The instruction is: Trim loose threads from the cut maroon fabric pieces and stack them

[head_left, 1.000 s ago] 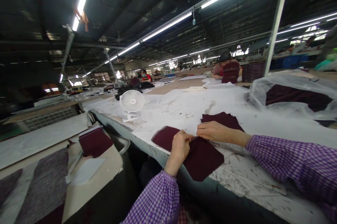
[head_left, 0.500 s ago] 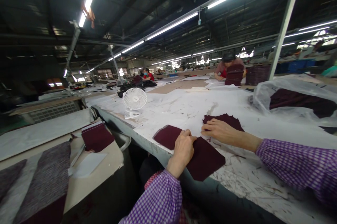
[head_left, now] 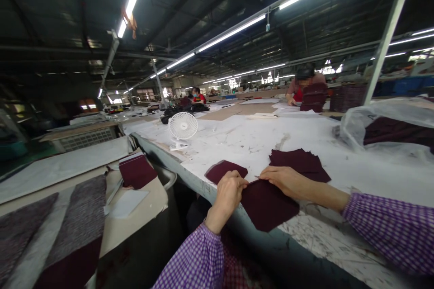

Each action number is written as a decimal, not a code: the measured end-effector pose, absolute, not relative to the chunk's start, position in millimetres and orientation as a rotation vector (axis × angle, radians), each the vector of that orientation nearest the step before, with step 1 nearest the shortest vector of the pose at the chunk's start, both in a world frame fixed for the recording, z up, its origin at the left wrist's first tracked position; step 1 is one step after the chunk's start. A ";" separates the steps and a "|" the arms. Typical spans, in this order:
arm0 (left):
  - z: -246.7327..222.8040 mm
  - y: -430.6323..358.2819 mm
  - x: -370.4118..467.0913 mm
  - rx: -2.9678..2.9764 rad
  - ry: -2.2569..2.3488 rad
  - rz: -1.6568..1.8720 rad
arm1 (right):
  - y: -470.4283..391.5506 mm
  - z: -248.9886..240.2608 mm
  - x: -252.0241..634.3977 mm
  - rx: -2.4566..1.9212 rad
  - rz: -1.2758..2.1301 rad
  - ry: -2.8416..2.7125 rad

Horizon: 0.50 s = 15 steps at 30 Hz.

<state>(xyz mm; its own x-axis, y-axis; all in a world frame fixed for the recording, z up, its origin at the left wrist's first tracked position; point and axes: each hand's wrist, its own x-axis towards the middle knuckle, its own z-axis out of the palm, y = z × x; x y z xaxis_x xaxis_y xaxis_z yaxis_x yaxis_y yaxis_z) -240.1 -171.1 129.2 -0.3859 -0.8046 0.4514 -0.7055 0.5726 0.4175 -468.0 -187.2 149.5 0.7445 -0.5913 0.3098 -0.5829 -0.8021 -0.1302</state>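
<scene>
A dark maroon fabric piece (head_left: 269, 207) lies at the table's near edge, partly overhanging it. My left hand (head_left: 228, 191) pinches its upper left corner, fingers closed. My right hand (head_left: 283, 180) holds its top edge a short way to the right, thumb and fingers pressed together; a small dark item at the fingertips is too small to name. Beyond my left hand lies another maroon piece (head_left: 225, 170) with a grey edge. Behind my right hand sits a fanned stack of maroon pieces (head_left: 300, 162).
A white fan (head_left: 183, 126) stands on the white-covered table (head_left: 233, 139). At right is a clear plastic bag (head_left: 352, 121) of dark fabric. Left, a lower surface holds cut fabric (head_left: 137, 171). Across the table a person (head_left: 294, 87) works beside stacked pieces.
My right hand has moved from beside the fanned stack to the top edge of the near piece. My left hand stays on that piece. The view has shifted a little to the left.
</scene>
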 end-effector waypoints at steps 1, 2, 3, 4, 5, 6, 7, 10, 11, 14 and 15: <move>128.1 -169.5 -237.4 1.174 -2.179 -0.199 | -188.5 149.0 -468.6 -2.912 -0.524 0.972; 127.1 -168.0 -235.7 1.156 -2.178 -0.186 | -189.3 148.8 -468.8 -2.908 -0.508 0.971; 126.4 -166.7 -234.7 1.145 -2.183 -0.167 | -189.7 149.1 -468.7 -2.905 -0.483 0.972; 125.9 -165.6 -234.3 1.143 -2.194 -0.143 | -189.7 150.2 -468.4 -2.907 -0.447 0.971; 125.7 -164.5 -234.1 1.147 -2.208 -0.115 | -189.3 152.1 -467.8 -2.914 -0.402 0.967; 125.8 -163.5 -234.0 1.159 -2.222 -0.085 | -188.7 154.7 -466.8 -2.927 -0.349 0.960; 126.1 -162.7 -233.9 1.173 -2.236 -0.053 | -187.9 157.9 -465.4 -2.944 -0.300 0.952; 127.1 -161.2 -233.3 1.196 -2.275 0.020 | -184.3 169.3 -458.0 -3.014 -0.114 0.951; 127.2 -161.2 -233.0 1.194 -2.283 0.031 | -182.8 173.0 -454.7 -3.040 -0.046 0.970; 125.9 -163.2 -231.5 1.172 -2.271 -0.007 | -178.9 181.7 -444.4 -3.091 0.112 1.017; 125.2 -164.3 -230.3 1.159 -2.252 -0.052 | -178.2 183.6 -441.7 -3.096 0.132 1.015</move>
